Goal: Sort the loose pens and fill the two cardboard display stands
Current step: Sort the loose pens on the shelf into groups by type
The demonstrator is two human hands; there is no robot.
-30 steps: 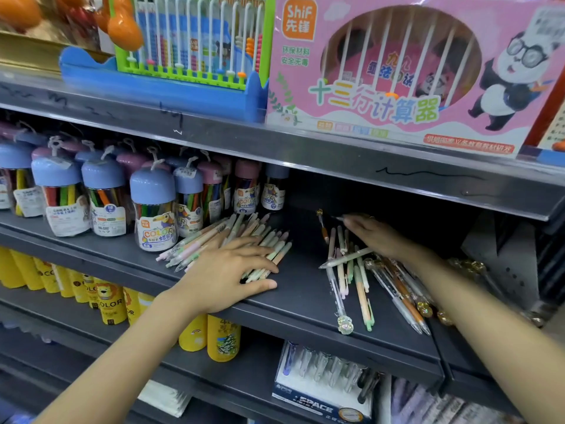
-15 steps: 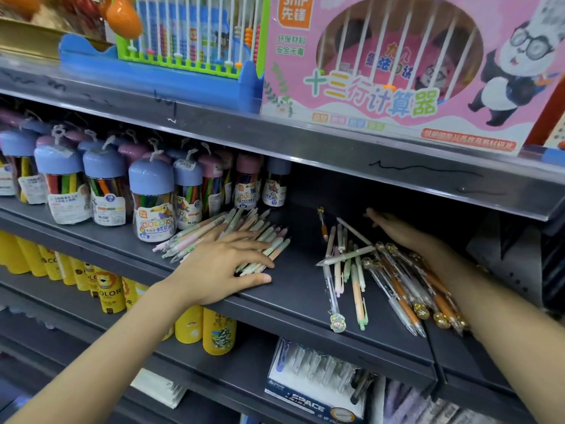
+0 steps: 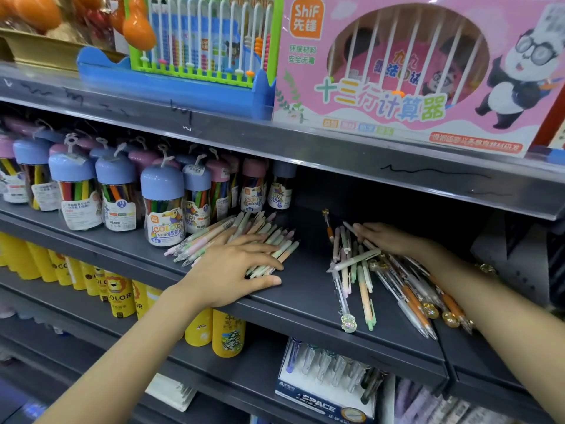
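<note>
Two heaps of loose pens lie on a dark grey shelf. The left heap of pastel pens is neatly bundled; my left hand lies flat on top of it, fingers spread, thumb on the shelf. The right heap is a jumble of pastel pens mixed with clear pens that have orange grips and crystal tops. My right hand reaches into the back of that heap, fingers resting on the pens; whether it grips one is hidden. No cardboard display stand is in view.
Tubs of colour markers with blue and pink lids stand left of the pastel heap. The shelf above overhangs closely and carries a pink abacus box. Yellow tubes and a box of pens sit on lower shelves.
My right hand drew back deeper over the mixed heap and then settled on its rear pens. My left hand has stayed flat on the pastel bundle.
</note>
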